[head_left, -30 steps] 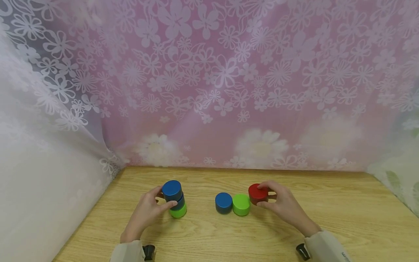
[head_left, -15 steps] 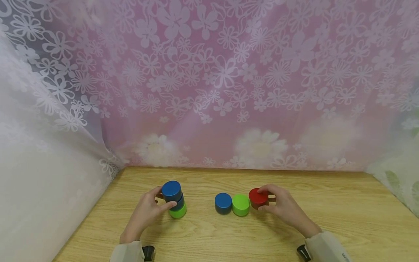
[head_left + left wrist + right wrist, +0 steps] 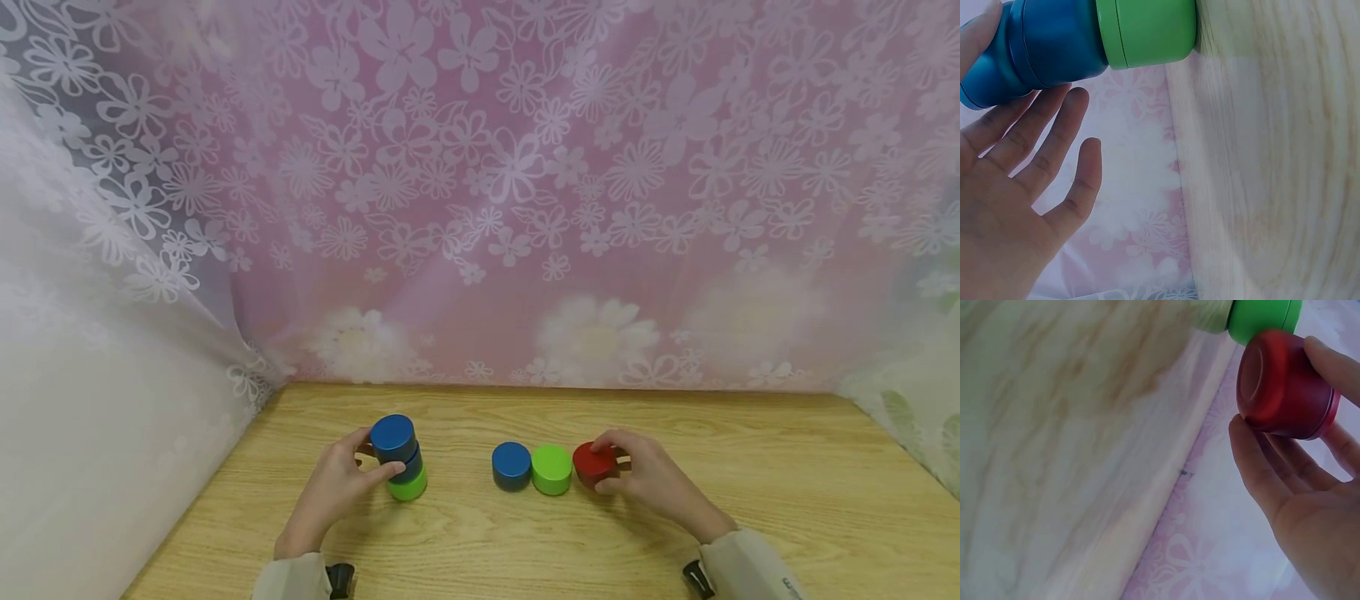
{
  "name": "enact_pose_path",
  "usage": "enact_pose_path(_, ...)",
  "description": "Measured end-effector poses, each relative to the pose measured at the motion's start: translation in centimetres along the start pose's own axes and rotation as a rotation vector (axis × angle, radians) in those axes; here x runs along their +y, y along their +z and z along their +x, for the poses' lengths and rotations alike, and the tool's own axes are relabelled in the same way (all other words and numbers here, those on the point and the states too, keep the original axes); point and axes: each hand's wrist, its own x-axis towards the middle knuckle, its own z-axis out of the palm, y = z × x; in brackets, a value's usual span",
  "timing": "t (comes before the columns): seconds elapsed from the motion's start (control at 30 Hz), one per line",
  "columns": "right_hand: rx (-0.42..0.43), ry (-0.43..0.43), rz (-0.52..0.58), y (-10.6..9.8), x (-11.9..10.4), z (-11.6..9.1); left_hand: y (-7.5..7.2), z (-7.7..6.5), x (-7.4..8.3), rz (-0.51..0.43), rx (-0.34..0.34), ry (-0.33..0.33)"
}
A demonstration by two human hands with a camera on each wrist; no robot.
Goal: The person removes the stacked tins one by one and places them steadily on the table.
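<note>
On the left a stack has a green tin [image 3: 408, 487] at the bottom and two small round blue tins above it. My left hand [image 3: 337, 483] pinches the stack's blue part between thumb and fingers, around the top blue tin [image 3: 393, 436]. In the left wrist view the lower blue tin [image 3: 1063, 40] rests against the green tin [image 3: 1154, 31]. My right hand [image 3: 651, 477] holds a red tin [image 3: 591, 463] by its sides, low beside another green tin [image 3: 552, 469]. The right wrist view shows the red tin's underside [image 3: 1252, 374] tilted toward the camera, standing off the wood.
A further blue tin [image 3: 512, 465] stands at the left of the middle green tin, side by side with it. All of this is on a wood-grain table [image 3: 465, 542]. A pink floral curtain [image 3: 480, 208] hangs behind the table's far edge, with pale cloth at both sides.
My right hand has lowered the red tin toward the table, beside the green tin. My left hand and the stack stay in place.
</note>
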Motion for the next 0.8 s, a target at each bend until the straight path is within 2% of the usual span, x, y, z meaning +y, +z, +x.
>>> enact_pose_path(0.33,-0.091,0.064,-0.014,-0.04,0.7,-0.03,-0.18,-0.13,0.18,-0.003,-0.001,0.01)
enact_pose_path(0.8,-0.112,0.083,-0.032,0.84,0.22,0.66,-0.08,-0.1,0.05,-0.015,0.003,0.002)
